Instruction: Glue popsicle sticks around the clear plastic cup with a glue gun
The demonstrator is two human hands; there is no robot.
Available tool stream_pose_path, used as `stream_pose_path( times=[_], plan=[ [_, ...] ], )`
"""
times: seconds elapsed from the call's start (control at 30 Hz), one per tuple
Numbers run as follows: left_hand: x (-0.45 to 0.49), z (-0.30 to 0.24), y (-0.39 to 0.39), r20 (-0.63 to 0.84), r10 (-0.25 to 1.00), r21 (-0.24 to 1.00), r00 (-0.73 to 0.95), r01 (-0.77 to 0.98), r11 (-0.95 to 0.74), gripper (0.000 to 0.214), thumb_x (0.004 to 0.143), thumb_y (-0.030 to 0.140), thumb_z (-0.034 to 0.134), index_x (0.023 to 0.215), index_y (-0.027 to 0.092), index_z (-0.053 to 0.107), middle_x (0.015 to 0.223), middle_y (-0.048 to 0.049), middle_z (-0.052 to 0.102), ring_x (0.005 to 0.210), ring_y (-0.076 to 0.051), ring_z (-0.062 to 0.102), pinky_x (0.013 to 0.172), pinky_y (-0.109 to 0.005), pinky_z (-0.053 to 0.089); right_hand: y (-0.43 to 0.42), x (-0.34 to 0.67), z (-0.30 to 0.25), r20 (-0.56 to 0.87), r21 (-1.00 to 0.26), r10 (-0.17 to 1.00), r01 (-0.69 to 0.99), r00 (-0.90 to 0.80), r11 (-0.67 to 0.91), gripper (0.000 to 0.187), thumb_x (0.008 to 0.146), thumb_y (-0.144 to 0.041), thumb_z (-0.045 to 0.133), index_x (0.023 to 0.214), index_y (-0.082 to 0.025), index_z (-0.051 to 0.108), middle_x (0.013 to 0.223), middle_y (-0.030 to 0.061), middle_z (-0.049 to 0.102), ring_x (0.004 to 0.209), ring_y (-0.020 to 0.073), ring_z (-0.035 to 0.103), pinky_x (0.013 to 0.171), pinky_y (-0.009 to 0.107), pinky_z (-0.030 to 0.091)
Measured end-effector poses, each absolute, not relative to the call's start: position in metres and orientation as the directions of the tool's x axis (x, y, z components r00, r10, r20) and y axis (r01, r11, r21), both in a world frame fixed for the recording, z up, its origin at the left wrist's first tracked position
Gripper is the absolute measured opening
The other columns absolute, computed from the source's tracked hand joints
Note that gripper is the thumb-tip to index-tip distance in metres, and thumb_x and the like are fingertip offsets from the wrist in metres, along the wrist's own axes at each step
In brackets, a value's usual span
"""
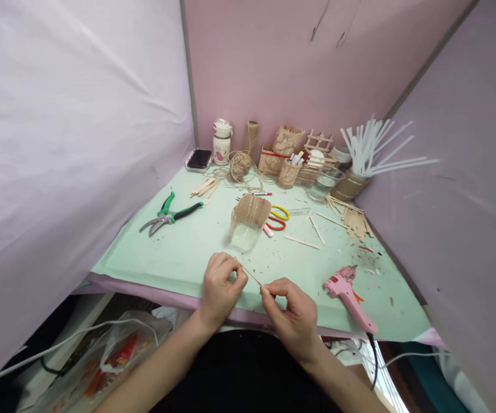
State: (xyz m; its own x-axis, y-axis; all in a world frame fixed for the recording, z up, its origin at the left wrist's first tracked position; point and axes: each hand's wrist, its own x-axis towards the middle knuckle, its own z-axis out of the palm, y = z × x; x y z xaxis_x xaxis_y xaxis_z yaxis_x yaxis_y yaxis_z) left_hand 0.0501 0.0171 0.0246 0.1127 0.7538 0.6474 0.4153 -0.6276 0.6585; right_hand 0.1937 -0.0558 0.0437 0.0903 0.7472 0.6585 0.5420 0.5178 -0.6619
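My right hand (293, 312) pinches one end of a thin wooden stick (251, 274) between thumb and fingertips, near the table's front edge. My left hand (222, 287) is closed on the stick's other end, its thumb and forefinger curled together. The stick appears as a narrow line slanting between the hands, so its flat side is hidden. Just beyond my hands stands a clear plastic container (244, 236) with craft sticks lining its back and side walls. Scissors (278, 221) with red and yellow handles lie behind it to the right.
Green-handled pruning shears (169, 215) lie at left, a pink hot glue gun (351, 298) at right. Loose craft sticks (353, 221) are scattered about. A twine ball (239, 166), white bottle (222, 143), phone (199, 159) and glass bowl (325, 183) stand or lie along the back.
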Motion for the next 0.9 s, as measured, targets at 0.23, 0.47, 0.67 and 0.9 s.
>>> stream_pose_path(
  times=[0.23, 0.47, 0.67, 0.9],
  plan=[
    [0.048, 0.024, 0.021, 0.658, 0.748, 0.637, 0.084, 0.467, -0.613, 0.02, 0.081, 0.008, 0.055, 0.064, 0.019, 0.052, 0.067, 0.0001, 0.054, 0.071, -0.015, 0.05, 0.07, -0.029, 0.04, -0.059, 0.188, 0.037, 0.58, -0.778, 0.787, 0.431, 0.209, 0.458, 0.014, 0.085, -0.008, 0.063, 0.083, -0.021, 0.061, 0.071, -0.002, 0.063, 0.064, 0.0111, 0.059, 0.06, 0.024, 0.048],
    [0.009, 0.038, 0.051, 0.619, 0.777, 0.71, -0.114, 0.504, -0.491, 0.021, 0.079, 0.009, 0.051, 0.06, 0.019, 0.047, 0.063, 0.0021, 0.048, 0.064, -0.013, 0.046, 0.064, -0.027, 0.037, -0.056, 0.205, 0.058, 0.274, -0.962, 0.866, 0.111, 0.419, 0.25, 0.014, 0.085, -0.023, 0.068, 0.073, -0.019, 0.063, 0.062, -0.0021, 0.064, 0.057, 0.0099, 0.059, 0.056, 0.022, 0.047],
    [0.005, 0.04, 0.046, 0.525, 0.847, 0.803, -0.084, 0.379, -0.46, 0.029, 0.085, 0.013, 0.042, 0.058, 0.02, 0.037, 0.057, 0.0038, 0.037, 0.054, -0.011, 0.038, 0.053, -0.026, 0.032, -0.038, 0.211, 0.061, -0.124, -0.945, 0.928, -0.328, 0.352, -0.002, 0.029, 0.072, -0.039, 0.079, 0.065, -0.017, 0.061, 0.059, -0.0023, 0.063, 0.05, 0.0071, 0.053, 0.051, 0.02, 0.043],
    [0.006, 0.038, 0.043, 0.536, 0.841, 0.747, 0.068, 0.426, -0.51, 0.018, 0.091, 0.023, 0.052, 0.08, 0.018, 0.065, 0.08, -0.0023, 0.065, 0.076, -0.014, 0.06, 0.069, -0.026, 0.047, -0.036, 0.212, 0.066, -0.229, -0.897, 0.925, -0.434, 0.303, -0.081, 0.032, 0.064, -0.04, 0.084, 0.065, -0.016, 0.062, 0.06, -0.0024, 0.063, 0.049, 0.0058, 0.051, 0.049, 0.018, 0.04]
  ],
)
